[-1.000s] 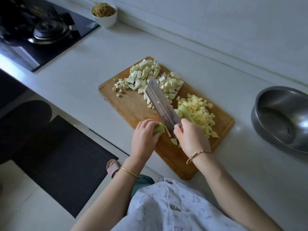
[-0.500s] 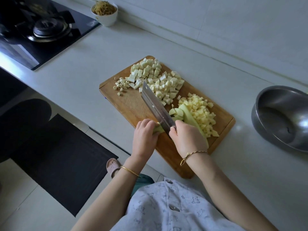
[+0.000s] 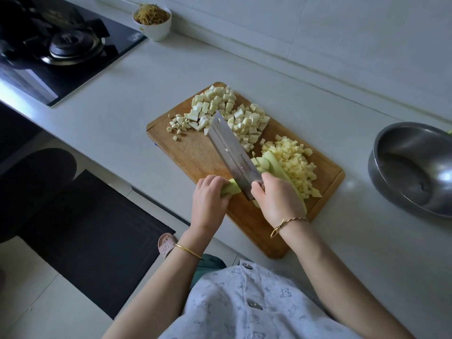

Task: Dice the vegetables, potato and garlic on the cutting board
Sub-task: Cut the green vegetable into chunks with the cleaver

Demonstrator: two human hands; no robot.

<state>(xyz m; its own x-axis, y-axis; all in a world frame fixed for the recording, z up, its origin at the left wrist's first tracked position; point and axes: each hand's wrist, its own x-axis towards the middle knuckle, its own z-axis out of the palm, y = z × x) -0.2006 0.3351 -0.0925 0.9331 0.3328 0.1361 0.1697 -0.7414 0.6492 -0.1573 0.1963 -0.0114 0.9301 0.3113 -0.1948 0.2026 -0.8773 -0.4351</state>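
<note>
cleaver has been brought tight beside the left hand, by which the green vegetable is gripped on the cutting board; cleaver is clasped by the right hand, blade set across the vegetable's length.

Dim, cool, flat light, no hard shadows. Cutting board is sharp. Right of the board, steel bowl shows soft glare spots. Up-left of it, hob edge reflects bright blue-white. Below-left, floor mat is nearly black. Wide-angle lens bends counter lines near the frame edges.
</note>
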